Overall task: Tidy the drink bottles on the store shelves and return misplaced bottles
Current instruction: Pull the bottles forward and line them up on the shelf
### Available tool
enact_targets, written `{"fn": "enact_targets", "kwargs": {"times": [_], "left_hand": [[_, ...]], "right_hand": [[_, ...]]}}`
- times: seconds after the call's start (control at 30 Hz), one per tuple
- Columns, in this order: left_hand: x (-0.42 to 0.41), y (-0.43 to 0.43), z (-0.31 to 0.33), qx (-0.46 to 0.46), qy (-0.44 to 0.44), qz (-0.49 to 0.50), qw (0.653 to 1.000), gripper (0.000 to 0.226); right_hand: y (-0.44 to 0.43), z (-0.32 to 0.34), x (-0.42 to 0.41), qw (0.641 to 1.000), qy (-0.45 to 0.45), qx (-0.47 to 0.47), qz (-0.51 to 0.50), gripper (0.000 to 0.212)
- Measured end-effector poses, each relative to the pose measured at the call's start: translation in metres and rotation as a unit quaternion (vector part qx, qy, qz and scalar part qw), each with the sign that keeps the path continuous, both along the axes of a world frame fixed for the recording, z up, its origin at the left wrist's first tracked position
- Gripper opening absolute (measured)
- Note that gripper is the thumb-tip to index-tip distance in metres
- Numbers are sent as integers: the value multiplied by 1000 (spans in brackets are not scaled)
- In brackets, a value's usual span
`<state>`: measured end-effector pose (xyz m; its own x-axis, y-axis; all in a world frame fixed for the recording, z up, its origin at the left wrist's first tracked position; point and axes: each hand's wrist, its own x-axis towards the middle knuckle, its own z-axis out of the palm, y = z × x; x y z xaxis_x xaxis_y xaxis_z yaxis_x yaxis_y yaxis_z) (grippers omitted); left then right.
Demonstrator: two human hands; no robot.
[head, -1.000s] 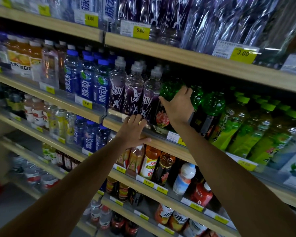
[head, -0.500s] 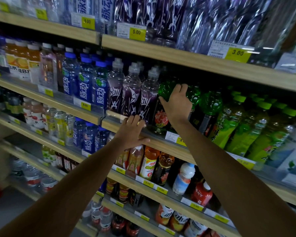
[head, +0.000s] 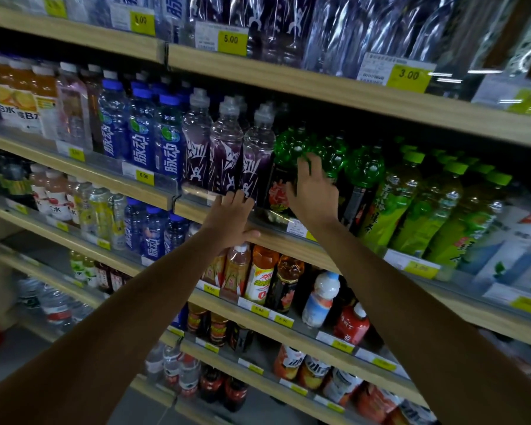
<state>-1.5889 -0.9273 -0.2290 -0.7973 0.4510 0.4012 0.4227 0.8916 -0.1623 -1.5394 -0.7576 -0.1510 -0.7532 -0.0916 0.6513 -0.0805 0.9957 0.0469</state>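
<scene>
Both my arms reach up to the second shelf (head: 288,240). My right hand (head: 313,191) lies against a green-topped bottle with a dark label (head: 284,167) at the left end of its row, fingers spread and fairly straight, not wrapped round it. My left hand (head: 232,217) rests on the shelf's front edge, fingers up against the price rail and thumb under the lip. Just left of the green-topped bottle stand three purple-labelled bottles (head: 224,151). Blue-capped bottles (head: 141,139) stand further left.
Light green tea bottles (head: 426,207) lean in a row to the right, then white cartons (head: 515,250). The shelf below (head: 304,329) holds orange, amber, white and red bottles. The top shelf (head: 288,78) carries wrapped bottles and yellow price tags. A floor strip shows bottom left.
My right hand has loosened on the green-topped bottle and slid slightly down and right, its fingers now spread. My left hand stays on the shelf edge. The view has shifted a little.
</scene>
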Motion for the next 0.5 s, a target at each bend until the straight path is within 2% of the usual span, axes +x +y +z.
{"fn": "enact_targets", "kwargs": {"times": [0.13, 0.23, 0.5], "left_hand": [[18, 14, -3, -2, -13, 56, 998, 75], [34, 26, -14, 45, -43, 93, 994, 79], [87, 75, -36, 10, -77, 76, 994, 77]], "right_hand": [[11, -17, 18, 1000, -20, 8, 20, 37], [27, -32, 35, 999, -37, 9, 32, 34], [96, -60, 100, 993, -111, 8, -35, 38]]}}
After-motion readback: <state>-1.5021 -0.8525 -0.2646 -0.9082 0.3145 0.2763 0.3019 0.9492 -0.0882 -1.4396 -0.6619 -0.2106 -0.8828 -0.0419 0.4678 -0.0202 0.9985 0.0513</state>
